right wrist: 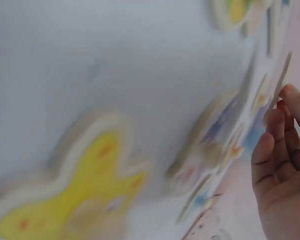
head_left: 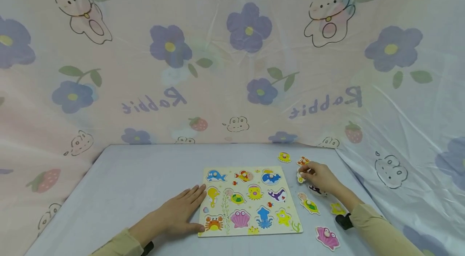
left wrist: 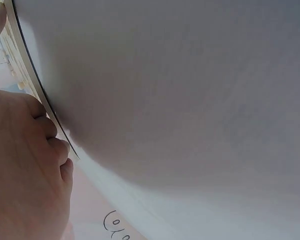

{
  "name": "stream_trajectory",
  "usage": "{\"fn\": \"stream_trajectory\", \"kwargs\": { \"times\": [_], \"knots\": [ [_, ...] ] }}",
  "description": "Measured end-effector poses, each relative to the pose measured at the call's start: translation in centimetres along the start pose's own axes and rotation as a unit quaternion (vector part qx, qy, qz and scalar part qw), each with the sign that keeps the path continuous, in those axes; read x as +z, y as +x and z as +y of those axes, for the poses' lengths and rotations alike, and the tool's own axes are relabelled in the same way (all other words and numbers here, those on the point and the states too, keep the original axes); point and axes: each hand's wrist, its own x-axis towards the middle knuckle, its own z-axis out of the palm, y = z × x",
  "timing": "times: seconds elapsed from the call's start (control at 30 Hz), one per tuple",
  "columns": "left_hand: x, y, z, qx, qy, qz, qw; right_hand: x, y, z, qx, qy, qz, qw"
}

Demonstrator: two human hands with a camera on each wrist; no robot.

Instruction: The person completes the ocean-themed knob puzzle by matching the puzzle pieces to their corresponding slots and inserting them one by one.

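Your puzzle board lies flat on the white-covered table: sea-animal pictures in three rows. Knobs show on the top-row dolphin, fish and whale.

Your left hand is at the board's left edge, back of the hand up, thumb held well apart from the fingers. Fingertips touch that edge higher up, thumb tip touches near the lower left corner. It grips no loose piece.

Your right hand is off the board's right side, level with its upper part. Thumb and fingertips pinch a thin piece, edge-on in the right wrist view. Head view shows some yellow and white there; can't tell its picture, fingers cover it.

Loose pieces, all right of the board unless noted: yellow octopus just beyond the top right corner; crab near your right fingertips; dark piece under your right hand, partly hidden; turtle just beside the right edge; yellow starfish farther out, by your right wrist; pink shell off the lower right corner, knob up.

Rabbit-and-flower cloth hangs behind the board.
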Motion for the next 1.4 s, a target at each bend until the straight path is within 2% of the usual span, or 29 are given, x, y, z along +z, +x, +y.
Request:
{"fn": "stream_trajectory", "kwargs": {
  "times": [0.13,0.33,0.47,0.6,0.7,1.0,1.2,1.4],
  "knots": [
    [0.4,-0.5,-0.2,0.003,0.0,0.005,1.0,0.3,0.4,-1.4,-0.042,0.013,0.013,0.9989],
    [0.8,-0.7,-0.3,0.006,-0.002,0.007,1.0,1.7,1.3,-5.9,-0.079,0.036,0.017,0.9961],
    [0.8,-0.9,-0.3,0.005,-0.005,0.004,1.0,3.4,2.1,-8.9,-0.125,0.066,-0.005,0.9899],
    [0.8,-0.9,-0.4,0.005,-0.004,0.002,1.0,5.5,3.0,-11.8,-0.188,0.084,-0.038,0.9778],
    [0.8,-0.9,-0.4,0.004,-0.003,0.0,1.0,6.9,3.6,-13.7,-0.22,0.085,-0.066,0.9697],
    [0.7,-0.6,-0.2,0.004,-0.007,-0.009,0.9999,10.6,4.5,-17.5,-0.235,0.076,-0.146,0.9581],
    [0.9,-0.5,-0.4,0.008,-0.011,-0.004,0.9999,12.1,4.9,-19.2,-0.216,0.067,-0.181,0.9572],
    [0.9,-0.6,-0.5,0.011,-0.01,0.002,0.9999,13.5,5.6,-20.6,-0.221,0.052,-0.206,0.9519]
  ]
}}
